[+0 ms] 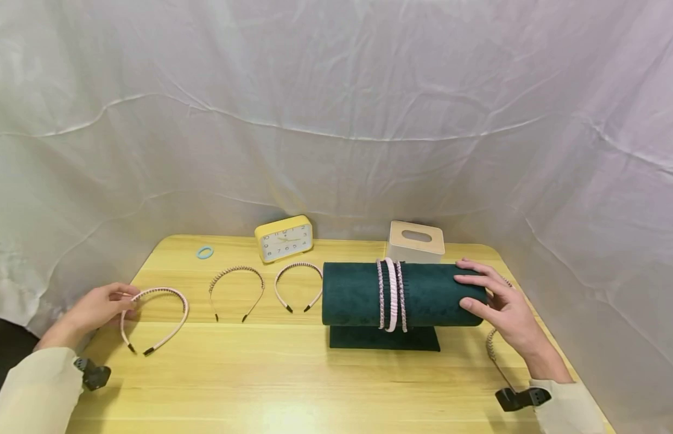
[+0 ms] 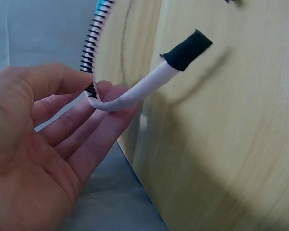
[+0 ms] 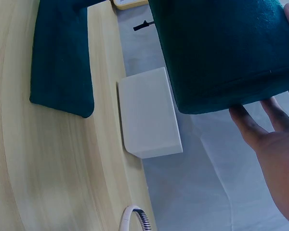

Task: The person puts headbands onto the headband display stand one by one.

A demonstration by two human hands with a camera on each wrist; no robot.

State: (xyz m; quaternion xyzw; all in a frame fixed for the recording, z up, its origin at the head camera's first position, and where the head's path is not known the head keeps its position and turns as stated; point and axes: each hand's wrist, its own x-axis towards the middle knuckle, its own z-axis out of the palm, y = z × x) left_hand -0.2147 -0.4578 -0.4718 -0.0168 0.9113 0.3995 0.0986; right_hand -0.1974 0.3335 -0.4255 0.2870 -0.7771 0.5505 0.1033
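At the left of the table, my left hand pinches a pale pink headband by its side, between thumb and fingers. Black comb teeth line its inside, and one black end cap shows in the left wrist view. A dark green velvet headband stand, a horizontal roll on a flat base, stands right of centre. Three headbands circle the roll: a pale pink one between two thinner braided ones. My right hand rests on the roll's right end, its fingers spread and nearly straight, thumb on the front side.
A brown twisted headband and a pale pink one lie left of the stand. Behind are a yellow alarm clock, a tissue box and a blue ring. Another twisted headband lies partly hidden by my right hand.
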